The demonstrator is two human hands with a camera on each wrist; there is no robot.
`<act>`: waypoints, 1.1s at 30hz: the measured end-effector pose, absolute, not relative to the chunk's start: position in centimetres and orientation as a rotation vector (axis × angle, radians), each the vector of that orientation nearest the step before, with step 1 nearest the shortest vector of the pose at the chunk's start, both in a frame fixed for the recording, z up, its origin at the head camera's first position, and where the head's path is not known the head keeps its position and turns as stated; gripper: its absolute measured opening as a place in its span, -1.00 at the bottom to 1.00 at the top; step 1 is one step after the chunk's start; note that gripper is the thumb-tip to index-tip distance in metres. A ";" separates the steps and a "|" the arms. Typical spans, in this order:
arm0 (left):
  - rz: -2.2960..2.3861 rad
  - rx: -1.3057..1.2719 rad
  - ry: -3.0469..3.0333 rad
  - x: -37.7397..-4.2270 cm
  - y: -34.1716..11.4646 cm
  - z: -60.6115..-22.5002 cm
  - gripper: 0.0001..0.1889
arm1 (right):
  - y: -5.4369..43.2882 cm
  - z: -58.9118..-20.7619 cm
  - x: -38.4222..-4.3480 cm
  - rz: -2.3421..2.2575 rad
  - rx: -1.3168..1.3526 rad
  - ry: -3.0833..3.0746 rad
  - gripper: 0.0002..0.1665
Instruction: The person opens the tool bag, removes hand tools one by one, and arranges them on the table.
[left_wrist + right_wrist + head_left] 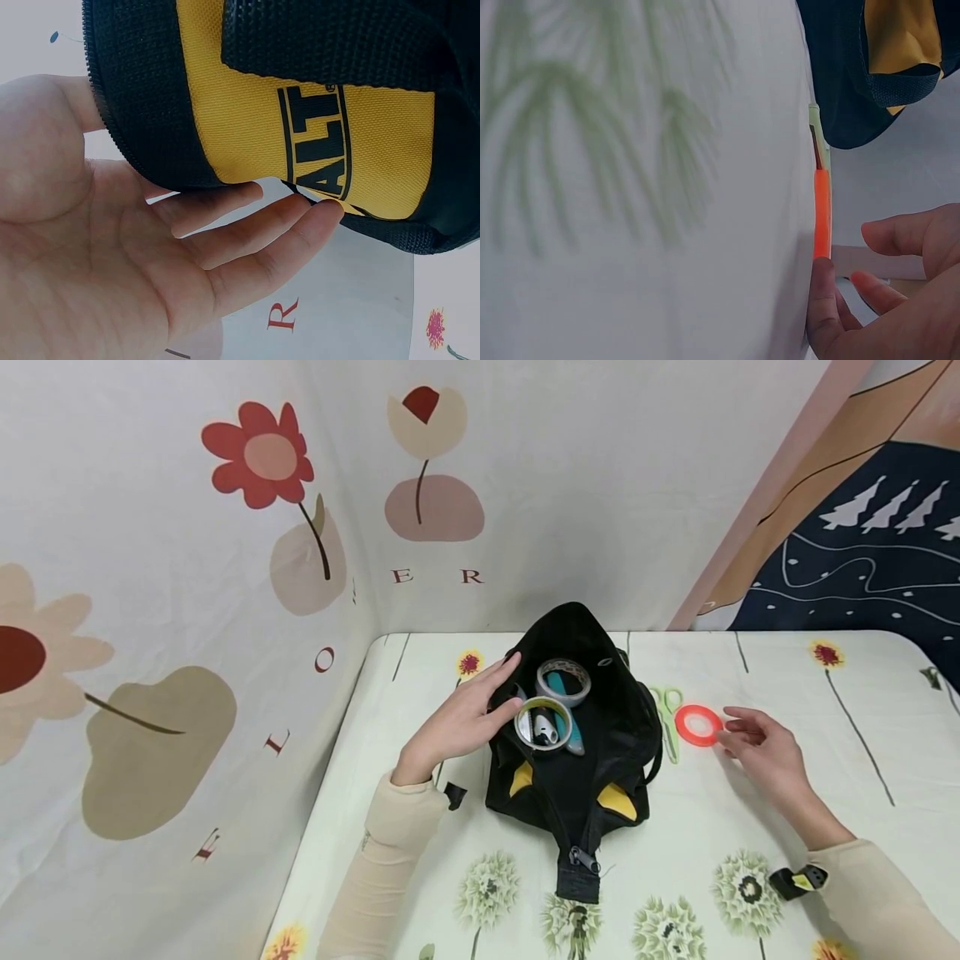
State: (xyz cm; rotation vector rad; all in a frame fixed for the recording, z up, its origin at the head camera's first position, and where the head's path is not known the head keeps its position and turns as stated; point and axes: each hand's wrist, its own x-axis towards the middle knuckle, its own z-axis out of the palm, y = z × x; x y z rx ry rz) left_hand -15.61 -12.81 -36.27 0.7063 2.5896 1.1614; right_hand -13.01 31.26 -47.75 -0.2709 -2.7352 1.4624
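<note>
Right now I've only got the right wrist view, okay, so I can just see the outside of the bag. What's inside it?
Observer: The head view shows two tape rolls among the things in the bag.
Operator: And where's the left hand?
Observer: At the bag's left edge.
Operator: I see the orange thing edge-on; what shape is it?
Observer: Round: from above, it shows as a ring.
</note>
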 end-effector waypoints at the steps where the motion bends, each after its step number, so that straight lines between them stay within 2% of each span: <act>1: 1.160 0.707 2.591 -15.6 -12.8 -36.3 -0.25 | 31.3 -47.7 -13.0 1.458 -0.272 -2.735 -0.40; 9: 1.155 0.713 2.596 -15.7 -12.8 -36.3 -0.25 | 31.2 -46.9 -12.9 1.470 -0.276 -2.719 -0.38; 19: 1.152 0.726 2.599 -15.5 -12.7 -36.0 -0.25 | 29.7 -43.8 -12.8 1.434 -0.177 -2.681 -0.39; 33: 1.160 0.735 2.588 -15.6 -12.7 -36.1 -0.26 | 26.1 -39.9 -11.8 1.511 0.068 -2.590 -0.43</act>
